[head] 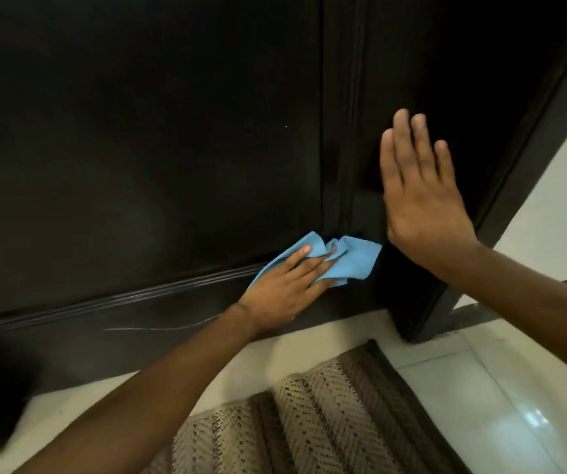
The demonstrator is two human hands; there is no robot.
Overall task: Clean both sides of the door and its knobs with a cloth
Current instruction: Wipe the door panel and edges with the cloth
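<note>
1. The door [138, 148] is dark brown, nearly black, and fills most of the view; its lower panel is edged by raised moulding.
2. The left hand [282, 289] presses a crumpled blue cloth [350, 265] against the door low down, near the bottom corner of the panel. Its fingers [297, 253] lie fairly straight on top of the cloth, flattening it rather than gripping it.
3. The right hand [422, 196] is held flat against the door by its right edge, above and to the right of the cloth, fingers straight and close together, holding nothing.
4. A pale scratch [162, 327] runs across the door's bottom rail.
5. Below, a striped brown and beige mat [326, 415] lies on the pale tiled floor [514, 405].
</note>
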